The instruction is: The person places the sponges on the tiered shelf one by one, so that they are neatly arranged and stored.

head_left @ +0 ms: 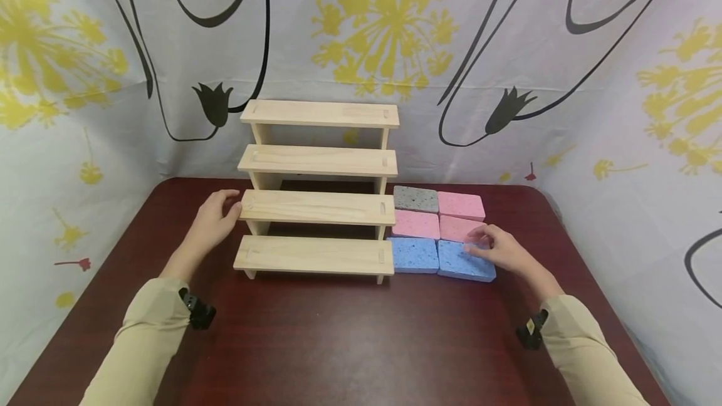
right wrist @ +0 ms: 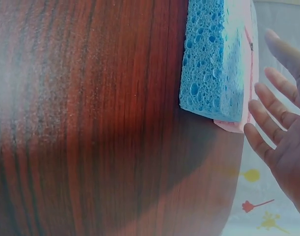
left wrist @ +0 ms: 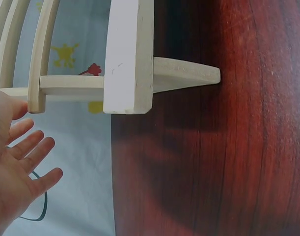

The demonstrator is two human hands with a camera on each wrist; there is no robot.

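Observation:
A four-tier wooden rack (head_left: pixel 316 207) stands on the dark red table. My left hand (head_left: pixel 216 221) is at its left end, near the second tier from the bottom; in the left wrist view the hand (left wrist: pixel 17 162) has its fingers spread beside the wood (left wrist: pixel 127 59). Right of the rack lie sponges in two columns: a grey one (head_left: pixel 415 199), pink ones (head_left: pixel 416 224) and blue ones (head_left: pixel 414 255). My right hand (head_left: pixel 499 248) hovers over the right blue sponge (head_left: pixel 465 262). In the right wrist view the hand (right wrist: pixel 287 113) is relaxed beside the blue sponge (right wrist: pixel 204 59), gripping nothing.
The table (head_left: pixel 338 337) reaches back to a white cloth wall (head_left: pixel 417 143) with yellow and dark flower prints. More of this cloth hangs on both sides. The rack's back stands close to the rear cloth.

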